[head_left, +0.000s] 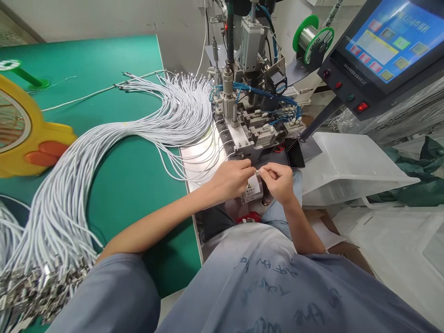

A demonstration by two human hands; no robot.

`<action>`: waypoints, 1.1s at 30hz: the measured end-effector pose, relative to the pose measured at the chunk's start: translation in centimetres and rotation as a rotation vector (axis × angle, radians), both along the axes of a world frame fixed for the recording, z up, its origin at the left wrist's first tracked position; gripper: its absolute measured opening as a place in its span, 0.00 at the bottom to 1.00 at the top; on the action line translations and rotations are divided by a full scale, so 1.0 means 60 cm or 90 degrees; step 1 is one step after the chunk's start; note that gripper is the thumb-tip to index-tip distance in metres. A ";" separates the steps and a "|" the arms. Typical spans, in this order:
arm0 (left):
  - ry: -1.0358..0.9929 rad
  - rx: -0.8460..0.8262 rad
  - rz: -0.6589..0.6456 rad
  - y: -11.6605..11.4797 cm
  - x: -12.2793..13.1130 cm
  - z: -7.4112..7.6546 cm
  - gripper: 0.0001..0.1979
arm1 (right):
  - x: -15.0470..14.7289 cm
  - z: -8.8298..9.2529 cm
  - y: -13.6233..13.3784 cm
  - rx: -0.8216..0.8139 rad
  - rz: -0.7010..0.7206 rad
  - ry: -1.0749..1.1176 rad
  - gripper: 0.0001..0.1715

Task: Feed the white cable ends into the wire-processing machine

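Beyond your grey shirt with dark lettering (267,277), your two hands meet almost tip to tip. Your right hand (280,181) is pinched narrow, thumb against finger, on a small, pale, slender piece (257,172). Your left hand (233,178) is curled narrow just beside it, its gripping side turned away, so you cannot tell what it holds. The piece sits in the gap between your hands, to the right of the left hand and at the very fingertips of the right, which looks the nearer. Its long axis seems to run across you, left to right, though too little shows to tell which way its end points. Just below it is a white printed label with a triangle (254,186). Past your left wrist, loose white round cables (189,169) run toward the grey metal machine with blue tubes (228,108), which stands just beyond your hands. The thick white cable bundle (145,127) sweeps over the green tabletop (118,185). Farther off are the green-flanged wire spool (308,37) and the dark-framed touchscreen (385,44).
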State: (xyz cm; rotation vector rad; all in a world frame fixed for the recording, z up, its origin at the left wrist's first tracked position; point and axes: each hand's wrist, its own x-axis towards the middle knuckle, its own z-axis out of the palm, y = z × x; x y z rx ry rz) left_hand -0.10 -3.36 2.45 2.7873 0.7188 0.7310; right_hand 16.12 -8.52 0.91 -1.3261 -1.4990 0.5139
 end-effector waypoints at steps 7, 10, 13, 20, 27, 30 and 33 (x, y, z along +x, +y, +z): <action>-0.214 -0.335 0.023 -0.010 0.017 -0.016 0.08 | -0.036 -0.024 0.003 0.025 -0.113 0.157 0.13; -0.143 -0.351 0.015 0.004 0.015 -0.020 0.09 | -0.027 -0.039 0.012 -0.059 -0.109 0.180 0.13; -0.012 -0.258 0.047 0.026 0.008 -0.029 0.11 | -0.002 -0.062 0.035 -0.147 -0.070 0.184 0.11; 0.225 -0.144 0.091 0.053 0.004 -0.057 0.15 | 0.021 -0.100 0.085 -0.284 -0.004 0.223 0.11; 0.224 -0.137 0.098 0.057 0.007 -0.065 0.14 | 0.010 -0.103 0.096 -0.353 0.013 0.290 0.11; 0.213 -0.130 0.095 0.059 0.005 -0.070 0.14 | 0.011 -0.106 0.099 -0.350 0.024 0.293 0.11; 0.234 -0.117 0.068 0.059 0.001 -0.070 0.16 | 0.011 -0.107 0.102 -0.343 0.032 0.296 0.11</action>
